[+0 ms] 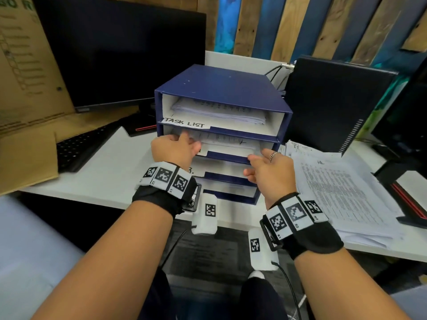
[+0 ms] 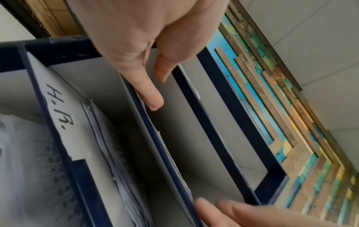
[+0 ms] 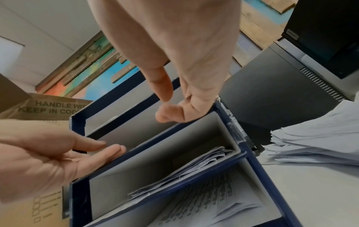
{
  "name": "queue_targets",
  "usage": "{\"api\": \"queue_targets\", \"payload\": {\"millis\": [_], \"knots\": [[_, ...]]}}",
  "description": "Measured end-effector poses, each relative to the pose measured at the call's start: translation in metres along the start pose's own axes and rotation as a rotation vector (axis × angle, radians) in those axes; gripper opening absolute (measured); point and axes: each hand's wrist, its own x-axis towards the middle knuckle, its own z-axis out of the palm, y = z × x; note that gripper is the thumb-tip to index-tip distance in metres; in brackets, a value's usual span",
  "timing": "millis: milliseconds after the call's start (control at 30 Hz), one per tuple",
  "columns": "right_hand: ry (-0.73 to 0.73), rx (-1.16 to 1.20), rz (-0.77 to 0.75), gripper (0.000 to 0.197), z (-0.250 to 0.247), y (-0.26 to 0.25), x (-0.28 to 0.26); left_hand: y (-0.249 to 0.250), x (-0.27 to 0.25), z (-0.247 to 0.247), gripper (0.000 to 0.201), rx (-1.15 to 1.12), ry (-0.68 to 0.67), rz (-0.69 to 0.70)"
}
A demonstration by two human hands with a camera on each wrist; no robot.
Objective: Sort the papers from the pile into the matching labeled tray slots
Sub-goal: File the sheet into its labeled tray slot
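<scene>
Landmark: blue tray stack (image 1: 221, 105) on the white desk (image 1: 111, 181).

Nearest: both hands at the stack's front, second slot from the top. Left hand (image 1: 175, 147) at that slot's left edge, fingers loosely extended onto the sheet (image 1: 221, 140) lying in its mouth. Right hand (image 1: 269, 168) at the right edge, fingers relaxed, gripping nothing as far as the wrist views show. Hands apart, one at each end of the slot.

Progress, judged: partway. Sheet looks nearly seated. Top slot, over the "TASK LIST" label (image 1: 184, 123), holds papers; the "H.R." label (image 2: 58, 113) marks a lower slot with papers too. Second slot's label is hidden by the left hand.

Left to do: the paper pile (image 1: 342, 192) just right of the stack is thick.

Around: keyboard (image 1: 80, 148) and cardboard box (image 1: 30, 72) left of the stack; monitor (image 1: 120, 54) behind-left; black PC case (image 1: 335, 100) behind-right. Nothing blocks the slot mouths; the pile's loose edges lie close to the stack's right side.
</scene>
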Motion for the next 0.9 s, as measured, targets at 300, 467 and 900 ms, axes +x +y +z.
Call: {"api": "queue_targets", "payload": {"millis": [300, 467, 900], "knots": [[-0.14, 0.001, 0.01, 0.05, -0.002, 0.002, 0.001, -0.005, -0.01, 0.011, 0.022, 0.016, -0.039, 0.05], [-0.028, -0.077, -0.073, 0.017, -0.02, -0.001, -0.005, -0.01, -0.046, 0.033, 0.021, 0.102, -0.113, 0.167], [0.04, -1.09, 0.098, 0.036, -0.166, 0.049, 0.053, -0.076, -0.118, 0.157, 0.031, 0.653, -0.896, 0.09]]}}
